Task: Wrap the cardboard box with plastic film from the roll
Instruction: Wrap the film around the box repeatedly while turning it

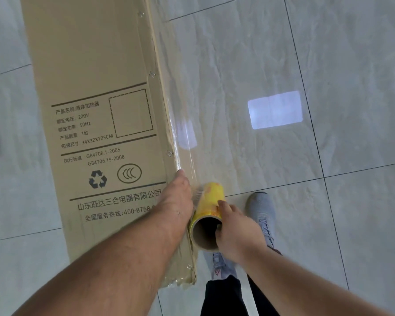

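Nearest the camera, 2 bare forearms reach forward and down over a pale tiled floor (pixel 328 65). The right hand (pixel 235 233) curls around the near end of the roll (pixel 209 212), thumb lying along its yellow printed side and fingers hooked over the rim of its brown cardboard core, whose open end faces the camera. The roll sits just right of the cardboard box (pixel 96 124), at its right-hand edge, tilted away from the viewer. The left hand (pixel 177 197) lies immediately left of the roll, fingers extended and pressed flat against the box's right edge, gripping nothing; its fingertip reaches the corner where the plastic film (pixel 185 124) meets the cardboard. Below the roll, 2 grey shoes (pixel 260 213) and dark trouser legs stand on the tiles. Farther out, the clear film stretches from the roll along the box's right side, glossy and streaked. The box stands tall, its printed face showing a recycling mark and black text.
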Action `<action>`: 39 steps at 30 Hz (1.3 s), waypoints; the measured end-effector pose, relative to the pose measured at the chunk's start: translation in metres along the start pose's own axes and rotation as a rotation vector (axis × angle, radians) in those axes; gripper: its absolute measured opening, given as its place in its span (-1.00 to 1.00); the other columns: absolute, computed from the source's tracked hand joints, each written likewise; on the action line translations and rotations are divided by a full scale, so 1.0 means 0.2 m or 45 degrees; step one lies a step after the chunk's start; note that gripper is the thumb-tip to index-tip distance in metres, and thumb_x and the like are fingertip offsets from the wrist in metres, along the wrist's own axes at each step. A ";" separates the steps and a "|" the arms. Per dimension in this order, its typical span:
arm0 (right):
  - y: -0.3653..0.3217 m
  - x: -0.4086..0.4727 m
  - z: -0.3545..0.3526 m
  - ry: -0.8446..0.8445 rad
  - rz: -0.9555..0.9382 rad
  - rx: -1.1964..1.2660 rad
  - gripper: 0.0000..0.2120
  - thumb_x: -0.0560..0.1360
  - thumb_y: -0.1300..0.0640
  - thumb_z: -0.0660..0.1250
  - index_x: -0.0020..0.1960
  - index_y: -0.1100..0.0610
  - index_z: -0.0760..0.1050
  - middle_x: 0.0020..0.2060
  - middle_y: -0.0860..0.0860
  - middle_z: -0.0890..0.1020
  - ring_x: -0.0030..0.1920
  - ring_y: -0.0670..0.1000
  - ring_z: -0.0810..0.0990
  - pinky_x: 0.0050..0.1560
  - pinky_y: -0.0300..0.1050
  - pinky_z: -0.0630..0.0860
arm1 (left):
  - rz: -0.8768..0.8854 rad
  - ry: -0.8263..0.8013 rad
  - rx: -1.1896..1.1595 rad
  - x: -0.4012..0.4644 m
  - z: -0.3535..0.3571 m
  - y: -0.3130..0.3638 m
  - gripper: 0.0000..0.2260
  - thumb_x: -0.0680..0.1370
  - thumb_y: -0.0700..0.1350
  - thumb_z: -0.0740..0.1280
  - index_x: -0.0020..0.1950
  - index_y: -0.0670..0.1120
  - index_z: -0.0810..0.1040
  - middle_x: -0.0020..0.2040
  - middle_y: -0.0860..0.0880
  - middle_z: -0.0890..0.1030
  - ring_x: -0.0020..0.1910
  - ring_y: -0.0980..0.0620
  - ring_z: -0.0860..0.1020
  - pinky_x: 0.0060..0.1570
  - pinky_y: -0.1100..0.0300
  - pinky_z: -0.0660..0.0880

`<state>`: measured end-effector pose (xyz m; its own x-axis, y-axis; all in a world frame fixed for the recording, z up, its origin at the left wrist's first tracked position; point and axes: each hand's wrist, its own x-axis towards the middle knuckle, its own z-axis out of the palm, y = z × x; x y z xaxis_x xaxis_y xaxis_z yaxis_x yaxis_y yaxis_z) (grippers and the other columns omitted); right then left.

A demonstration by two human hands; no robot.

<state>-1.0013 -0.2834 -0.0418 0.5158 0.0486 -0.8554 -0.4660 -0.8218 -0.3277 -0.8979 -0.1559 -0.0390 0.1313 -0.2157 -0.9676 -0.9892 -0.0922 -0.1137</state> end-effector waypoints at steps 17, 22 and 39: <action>0.00 -0.14 0.06 -0.422 -0.111 -0.580 -0.23 0.57 0.30 0.32 0.65 0.06 0.03 0.11 0.18 0.59 0.11 0.30 0.63 -0.14 0.10 0.52 | 0.029 0.061 0.048 -0.11 -0.05 0.07 -0.45 0.63 0.10 0.31 0.55 -0.11 0.34 0.52 -0.16 0.39 0.50 -0.17 0.33 0.52 -0.14 0.11; -0.02 -0.11 0.12 -0.382 -0.169 -0.649 -0.18 0.57 0.25 0.32 0.69 0.01 -0.04 0.12 0.18 0.62 0.06 0.29 0.64 -0.18 0.07 0.51 | 0.053 0.120 0.046 -0.10 0.03 0.17 -0.41 0.60 0.07 0.34 0.57 -0.14 0.33 0.52 -0.18 0.39 0.49 -0.19 0.34 0.53 -0.18 0.10; 0.10 -0.17 0.20 -0.312 0.111 -0.230 -0.20 0.59 0.20 0.31 0.68 -0.01 -0.04 0.15 0.14 0.58 0.13 0.22 0.63 -0.06 0.06 0.56 | 0.011 0.103 -0.066 -0.09 0.07 0.38 -0.33 0.56 0.12 0.39 0.58 -0.16 0.31 0.50 -0.17 0.42 0.48 -0.18 0.37 0.52 -0.17 0.13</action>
<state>-1.0565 -0.2792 -0.0359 0.2806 0.0909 -0.9555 -0.3545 -0.9153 -0.1912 -0.9754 -0.1461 -0.0334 0.1294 -0.2946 -0.9468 -0.9860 -0.1397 -0.0913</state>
